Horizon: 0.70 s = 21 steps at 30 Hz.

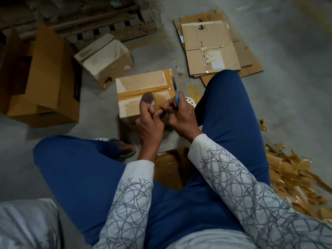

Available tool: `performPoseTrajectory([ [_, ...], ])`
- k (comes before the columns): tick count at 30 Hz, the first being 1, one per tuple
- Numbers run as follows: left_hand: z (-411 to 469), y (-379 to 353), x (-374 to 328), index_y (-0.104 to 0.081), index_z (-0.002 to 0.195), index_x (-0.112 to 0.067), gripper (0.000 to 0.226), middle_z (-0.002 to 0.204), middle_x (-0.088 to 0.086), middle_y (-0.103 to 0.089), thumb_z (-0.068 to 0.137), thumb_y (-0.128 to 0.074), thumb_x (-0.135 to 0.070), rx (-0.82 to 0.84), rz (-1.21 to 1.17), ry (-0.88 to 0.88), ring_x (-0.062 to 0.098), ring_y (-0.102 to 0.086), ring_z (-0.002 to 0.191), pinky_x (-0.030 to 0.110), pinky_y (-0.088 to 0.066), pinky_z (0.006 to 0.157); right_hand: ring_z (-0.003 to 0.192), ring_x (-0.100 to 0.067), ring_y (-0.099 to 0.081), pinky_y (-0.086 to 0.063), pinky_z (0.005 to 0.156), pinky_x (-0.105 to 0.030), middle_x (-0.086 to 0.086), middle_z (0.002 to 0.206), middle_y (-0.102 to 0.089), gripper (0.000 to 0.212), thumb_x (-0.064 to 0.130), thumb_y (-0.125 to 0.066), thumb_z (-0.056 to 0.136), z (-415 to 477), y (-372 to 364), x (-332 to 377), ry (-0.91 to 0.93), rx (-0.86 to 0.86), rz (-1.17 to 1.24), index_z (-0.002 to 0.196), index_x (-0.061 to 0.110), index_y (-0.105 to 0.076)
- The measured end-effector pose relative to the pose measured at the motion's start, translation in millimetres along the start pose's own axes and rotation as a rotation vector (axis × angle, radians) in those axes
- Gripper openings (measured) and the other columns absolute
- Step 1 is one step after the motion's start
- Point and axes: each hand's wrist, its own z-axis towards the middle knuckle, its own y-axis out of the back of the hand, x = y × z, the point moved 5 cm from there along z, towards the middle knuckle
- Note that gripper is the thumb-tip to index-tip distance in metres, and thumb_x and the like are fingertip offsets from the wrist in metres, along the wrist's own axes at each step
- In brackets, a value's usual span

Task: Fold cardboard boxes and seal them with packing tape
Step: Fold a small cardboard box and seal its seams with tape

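A small cardboard box (142,83) stands on the floor in front of me, its top flaps closed under a strip of brown tape. My left hand (150,123) grips a roll of brown packing tape (148,100) just above the box's near edge. My right hand (181,115) holds a blue-handled cutter (176,94) with its blade pointing up and away. The fingertips of my right hand pinch at the tape's loose end beside the roll. Both hands hover over the box's near right corner.
Another taped small box (106,58) lies tilted at the back left. A large open carton (45,76) stands at the left. Flattened cartons (215,44) are stacked at the back right. Torn tape scraps (291,177) litter the floor at the right. A wooden pallet (100,20) sits behind.
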Motion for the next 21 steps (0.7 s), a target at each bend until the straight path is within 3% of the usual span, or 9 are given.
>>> performPoseTrajectory([
  [6,-2.6,-2.4,-6.0,-0.05,0.099,0.0,0.014,0.079,0.0,-0.048,0.094,-0.063,0.002,-0.028,0.078,-0.047,0.01,-0.053,0.065,0.002,-0.042,0.056,0.082,-0.018,-0.068,-0.056,0.077,-0.046,-0.001,0.087,-0.067,0.031,-0.001,-0.065,0.089,-0.6,3.1,-0.1,-0.088,-0.007,0.13,0.093,0.017,-0.04],
  [9,-2.8,-3.0,-5.1,-0.038,0.106,-0.017,0.028,0.075,-0.008,-0.047,0.097,-0.063,-0.007,-0.027,0.072,-0.007,0.01,-0.055,0.062,0.011,-0.045,0.048,0.084,-0.019,-0.068,-0.058,0.077,-0.046,-0.004,0.088,-0.066,0.031,-0.001,-0.065,0.089,-1.3,2.9,2.7,-0.075,0.029,0.149,0.092,0.018,-0.041],
  [11,-2.8,-2.7,-3.8,-0.035,0.107,-0.024,0.032,0.08,-0.004,-0.054,0.098,-0.063,-0.011,-0.018,0.08,0.0,0.015,-0.063,0.067,0.011,-0.046,0.05,0.084,-0.02,-0.069,-0.057,0.076,-0.048,-0.004,0.088,-0.066,0.029,0.001,-0.064,0.088,-1.9,1.5,4.3,-0.047,0.048,0.14,0.092,0.017,-0.041],
  [14,0.1,-2.5,-4.4,-0.054,0.122,-0.014,0.029,0.092,0.01,-0.069,0.095,-0.063,-0.007,-0.023,0.144,-0.08,0.02,-0.068,0.077,0.02,-0.049,0.058,0.083,-0.021,-0.069,-0.057,0.075,-0.049,-0.004,0.088,-0.067,0.033,0.003,-0.063,0.088,-1.2,2.2,6.4,-0.021,0.067,0.146,0.089,0.026,-0.039],
  [17,2.1,-4.5,-3.5,-0.073,0.11,-0.005,0.019,0.095,0.012,-0.074,0.093,-0.064,-0.002,-0.023,0.17,-0.218,0.02,-0.069,0.08,0.026,-0.057,0.067,0.085,-0.016,-0.069,-0.059,0.078,-0.039,-0.006,0.09,-0.068,0.044,0.005,-0.068,0.089,2.7,10.4,9.7,-0.009,0.084,0.208,0.088,0.035,-0.035],
  [19,3.4,-2.1,0.3,-0.076,0.105,-0.008,0.017,0.097,0.005,-0.075,0.093,-0.065,-0.002,-0.005,0.083,-0.17,0.012,-0.067,0.086,0.011,-0.053,0.075,0.085,-0.011,-0.069,-0.059,0.076,-0.029,-0.005,0.093,-0.069,0.039,0.012,-0.072,0.091,5.3,18.8,9.6,-0.042,0.029,0.3,0.09,0.031,-0.039],
  [21,5.1,-1.4,6.1,-0.076,0.105,-0.012,0.018,0.102,-0.003,-0.074,0.093,-0.067,-0.003,0.027,-0.033,-0.072,0.007,-0.067,0.094,0.009,-0.053,0.082,0.085,-0.004,-0.067,-0.054,0.073,-0.019,-0.002,0.096,-0.067,0.026,0.025,-0.073,0.093,7.8,23.9,1.8,-0.164,-0.066,0.347,0.097,0.021,-0.048],
])
